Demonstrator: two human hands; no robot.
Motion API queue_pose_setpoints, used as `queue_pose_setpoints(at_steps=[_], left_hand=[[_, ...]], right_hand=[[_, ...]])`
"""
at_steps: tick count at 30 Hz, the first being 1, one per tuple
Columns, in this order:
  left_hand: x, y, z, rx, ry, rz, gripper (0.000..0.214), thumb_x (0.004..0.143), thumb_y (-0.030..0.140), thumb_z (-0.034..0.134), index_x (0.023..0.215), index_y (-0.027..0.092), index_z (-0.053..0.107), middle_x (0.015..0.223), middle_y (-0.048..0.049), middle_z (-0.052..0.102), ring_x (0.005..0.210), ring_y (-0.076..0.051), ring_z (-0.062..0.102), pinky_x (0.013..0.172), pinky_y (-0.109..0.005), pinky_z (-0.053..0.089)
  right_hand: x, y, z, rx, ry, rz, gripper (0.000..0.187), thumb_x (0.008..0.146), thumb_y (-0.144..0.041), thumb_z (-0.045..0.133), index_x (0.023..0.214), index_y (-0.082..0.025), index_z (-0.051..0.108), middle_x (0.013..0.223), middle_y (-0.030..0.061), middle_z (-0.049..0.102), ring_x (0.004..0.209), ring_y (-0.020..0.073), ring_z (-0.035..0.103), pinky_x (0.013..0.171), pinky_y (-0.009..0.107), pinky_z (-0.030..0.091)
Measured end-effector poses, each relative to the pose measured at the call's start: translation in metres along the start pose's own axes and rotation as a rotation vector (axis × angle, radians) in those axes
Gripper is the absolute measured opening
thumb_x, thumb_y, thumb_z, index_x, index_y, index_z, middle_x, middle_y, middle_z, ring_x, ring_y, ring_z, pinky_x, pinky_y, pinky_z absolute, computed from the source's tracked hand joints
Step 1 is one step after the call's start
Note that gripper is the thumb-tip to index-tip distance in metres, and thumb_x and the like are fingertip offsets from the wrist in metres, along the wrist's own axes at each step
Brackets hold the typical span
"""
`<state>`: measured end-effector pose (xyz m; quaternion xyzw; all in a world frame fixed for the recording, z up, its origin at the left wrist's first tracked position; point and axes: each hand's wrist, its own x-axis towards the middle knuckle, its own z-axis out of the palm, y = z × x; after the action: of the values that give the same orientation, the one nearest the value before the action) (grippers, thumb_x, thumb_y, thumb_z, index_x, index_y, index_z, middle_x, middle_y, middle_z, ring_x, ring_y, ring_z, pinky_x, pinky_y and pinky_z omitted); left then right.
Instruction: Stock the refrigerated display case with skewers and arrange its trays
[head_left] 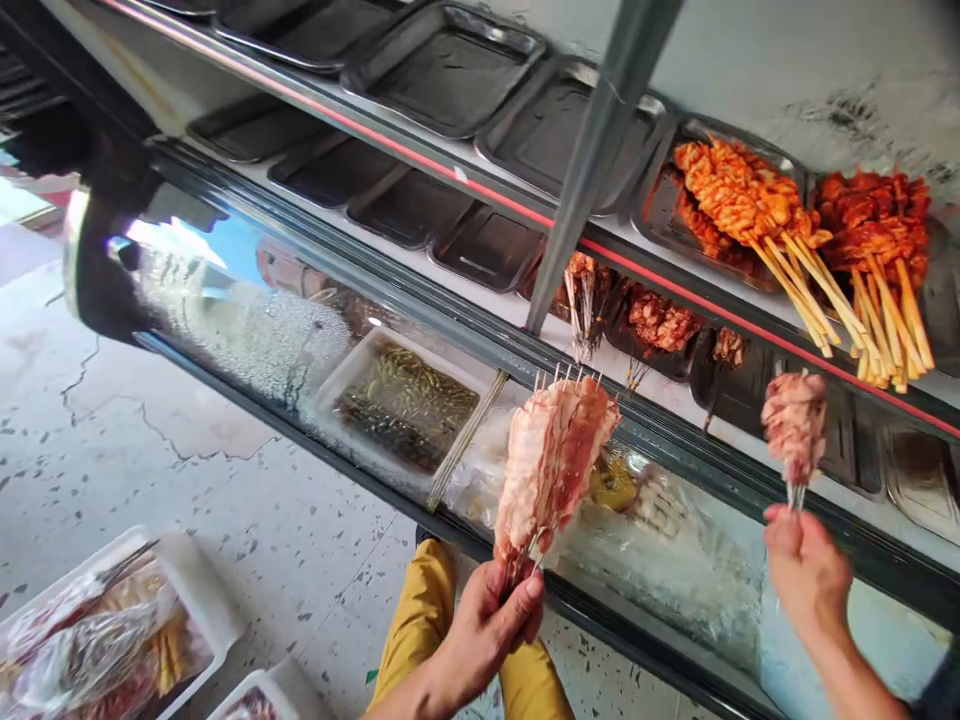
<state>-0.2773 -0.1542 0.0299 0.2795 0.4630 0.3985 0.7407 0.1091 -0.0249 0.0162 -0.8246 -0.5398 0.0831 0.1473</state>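
My left hand (487,625) is closed around the thin sticks of a bundle of raw meat skewers (555,460), held upright with the meat on top and the tips poking out above. To the right, my right hand (806,570) grips a smaller bunch of meat skewers (795,425) by the sticks, in front of the lower shelf. Near it, a metal tray (720,370) on that shelf holds a little meat. Both bunches are apart from the trays.
Orange skewers (742,195) and red skewers (874,220) lie on upper-shelf trays. A grey post (600,150) rises between the shelves. Under the glass sits a white tub (480,375) of green food. A white bin (199,580) with wrapped skewers stands on the floor at left.
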Motion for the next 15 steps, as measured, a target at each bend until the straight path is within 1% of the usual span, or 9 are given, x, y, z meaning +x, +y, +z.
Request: queue_pose_setpoints(at_steps=[1,2,3,5,7,9,10,13,15], left_hand=[[-0.008,0.002,-0.013,-0.004,0.031,-0.001,0.063,0.088,0.073,0.053,0.059,0.018,0.043,0.05,0.0026,0.037,0.047,-0.007,0.029,0.046,-0.024,0.021],[-0.017,0.004,-0.026,-0.007,0.076,-0.001,0.062,0.087,0.073,0.055,0.06,0.018,0.043,0.051,0.0031,0.037,0.047,-0.007,0.028,0.046,-0.024,0.02],[-0.027,0.006,-0.041,-0.01,0.134,0.002,0.062,0.086,0.073,0.056,0.061,0.018,0.043,0.051,0.0036,0.036,0.048,-0.007,0.028,0.046,-0.023,0.02],[-0.047,0.012,-0.071,-0.013,0.267,0.007,0.062,0.082,0.075,0.06,0.062,0.018,0.043,0.052,0.0042,0.036,0.048,-0.006,0.027,0.045,-0.022,0.021],[-0.068,0.019,-0.101,-0.032,0.405,0.01,0.063,0.077,0.076,0.065,0.064,0.018,0.045,0.054,0.0043,0.038,0.049,-0.006,0.028,0.045,-0.021,0.022],[-0.088,0.028,-0.128,-0.088,0.522,0.01,0.063,0.072,0.076,0.071,0.067,0.017,0.048,0.056,0.0043,0.039,0.05,-0.006,0.03,0.045,-0.019,0.023],[-0.097,0.031,-0.14,-0.123,0.567,0.008,0.063,0.07,0.075,0.073,0.068,0.016,0.049,0.057,0.0039,0.041,0.051,-0.006,0.031,0.045,-0.018,0.025],[-0.122,0.042,-0.17,-0.239,0.69,-0.005,0.063,0.064,0.072,0.081,0.071,0.015,0.055,0.061,0.0024,0.045,0.054,-0.007,0.038,0.046,-0.016,0.032],[-0.135,0.048,-0.186,-0.312,0.79,-0.017,0.062,0.059,0.069,0.085,0.072,0.015,0.059,0.065,0.0007,0.05,0.057,-0.008,0.044,0.048,-0.016,0.039]], right_hand=[[-0.031,-0.009,0.004,0.081,-0.061,-0.015,0.055,0.088,-0.066,0.038,0.087,-0.018,0.066,0.071,0.0141,0.068,0.063,0.0244,0.064,0.065,0.037,0.048],[-0.06,-0.023,0.01,0.195,-0.113,-0.005,0.059,0.084,-0.074,0.041,0.084,-0.02,0.064,0.073,0.0141,0.069,0.065,0.0252,0.067,0.064,0.036,0.051],[-0.086,-0.043,0.015,0.288,-0.189,0.001,0.063,0.08,-0.08,0.044,0.084,-0.021,0.064,0.076,0.0138,0.071,0.065,0.0249,0.068,0.061,0.034,0.053],[-0.122,-0.098,0.03,0.43,-0.381,-0.058,0.065,0.076,-0.086,0.048,0.082,-0.023,0.064,0.074,0.0115,0.07,0.063,0.0222,0.067,0.058,0.03,0.054],[-0.135,-0.171,0.049,0.532,-0.528,-0.154,0.062,0.081,-0.083,0.045,0.078,-0.023,0.061,0.07,0.0084,0.067,0.06,0.0183,0.062,0.058,0.028,0.054],[-0.127,-0.253,0.074,0.598,-0.601,-0.242,0.058,0.087,-0.077,0.042,0.076,-0.022,0.059,0.061,0.0035,0.059,0.055,0.0149,0.054,0.054,0.025,0.049],[-0.117,-0.295,0.089,0.629,-0.606,-0.269,0.056,0.089,-0.073,0.041,0.077,-0.022,0.059,0.059,0.0014,0.055,0.053,0.014,0.051,0.051,0.024,0.046],[-0.076,-0.422,0.135,0.674,-0.527,-0.339,0.047,0.091,-0.061,0.042,0.074,-0.021,0.058,0.054,-0.0013,0.048,0.051,0.0129,0.047,0.048,0.022,0.04],[-0.048,-0.497,0.163,0.652,-0.464,-0.368,0.041,0.091,-0.052,0.043,0.072,-0.019,0.058,0.051,-0.0021,0.046,0.05,0.0127,0.044,0.049,0.023,0.039]])
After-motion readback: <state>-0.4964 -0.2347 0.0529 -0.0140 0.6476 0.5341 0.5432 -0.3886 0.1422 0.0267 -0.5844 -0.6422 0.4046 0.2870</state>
